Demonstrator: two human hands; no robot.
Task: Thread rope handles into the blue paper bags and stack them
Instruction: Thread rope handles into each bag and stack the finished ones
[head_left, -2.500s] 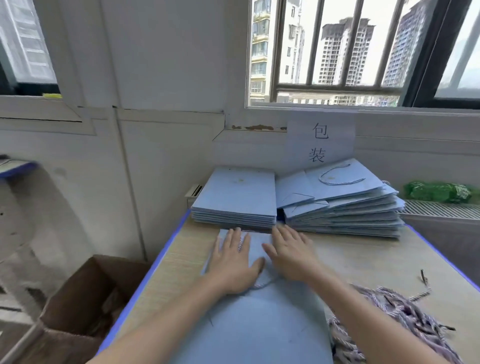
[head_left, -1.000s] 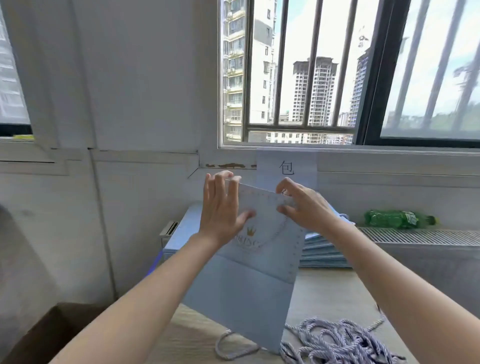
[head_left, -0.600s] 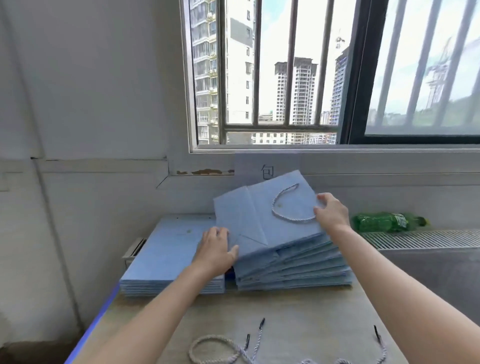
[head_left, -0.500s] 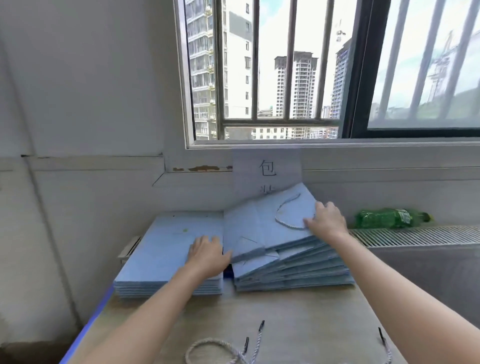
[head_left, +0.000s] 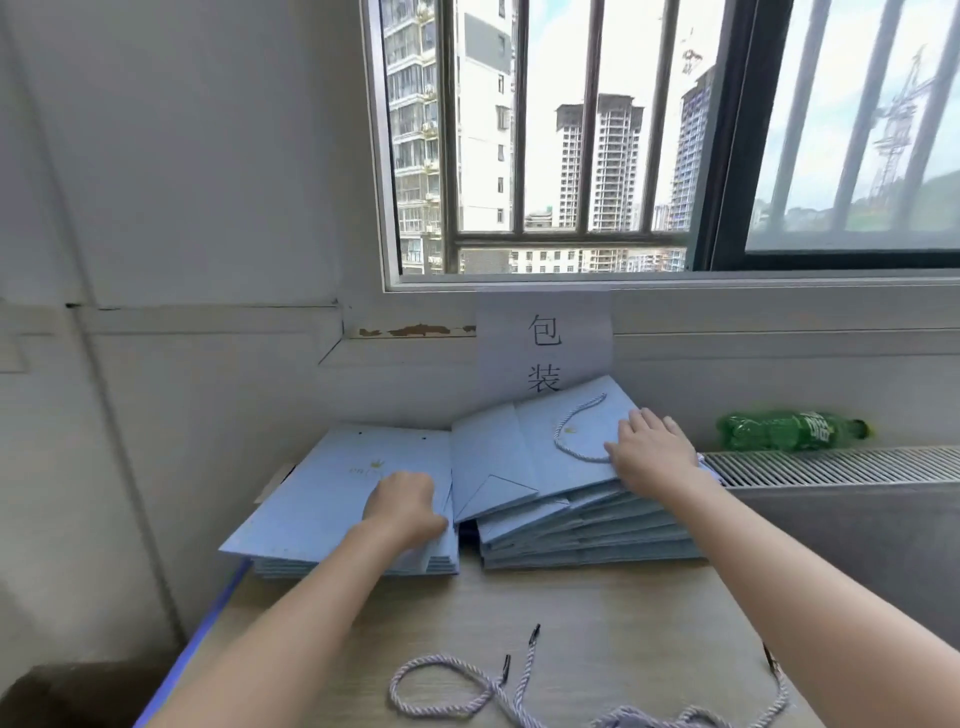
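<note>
On the right stack (head_left: 582, 525), right hand (head_left: 652, 454) presses flat. Left hand (head_left: 405, 506) grips the unthreaded stack's (head_left: 332, 499) edge. Paper is light, creasable; lift by edges.

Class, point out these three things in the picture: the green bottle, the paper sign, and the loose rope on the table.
green bottle (head_left: 779, 431), head view, mid-body.
paper sign (head_left: 544, 338), head view, its centre.
loose rope (head_left: 441, 691), head view, the loop.

Matt blue paper bags (head_left: 540, 457), twisted rope handles (head_left: 452, 686), wood-grain table (head_left: 597, 608).
</note>
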